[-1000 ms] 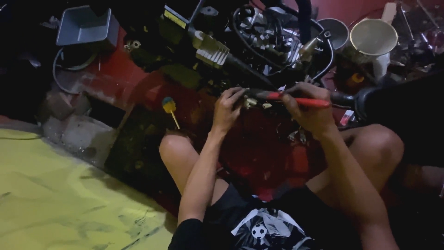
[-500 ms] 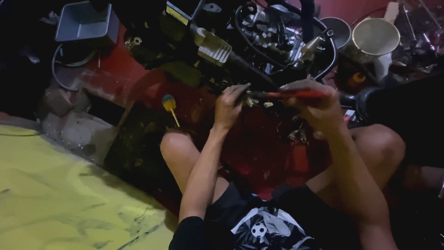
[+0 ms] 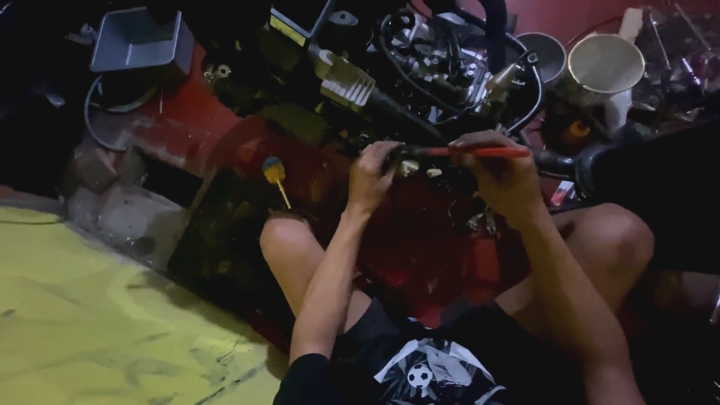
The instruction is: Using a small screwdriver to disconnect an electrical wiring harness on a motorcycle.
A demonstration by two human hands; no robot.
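We sit on the floor (image 3: 112, 330) with knees spread, so the work sits between our legs at arm's length. Our right hand (image 3: 502, 176) is wrapped around a red-handled tool (image 3: 469, 152), which lies nearly level and points left toward a small dark part (image 3: 401, 159). Our left hand (image 3: 373, 178) is curled around that part from the left, likely to steady it against the tool's push; what exactly the part is, we cannot tell in this dim light.

Just above the hands stands an engine (image 3: 442, 64) wrapped in black hoses, so there is little room to move upward. To the right a metal cup (image 3: 604, 67) and a dark bulky shape crowd the right elbow. To the left a yellow-handled screwdriver (image 3: 275, 176) lies apart from the left knee, within reach. Further up-left a grey tray (image 3: 139, 41) sits at the edge of the red surface. The open room is down-left, over the yellow floor, and toward our lap.
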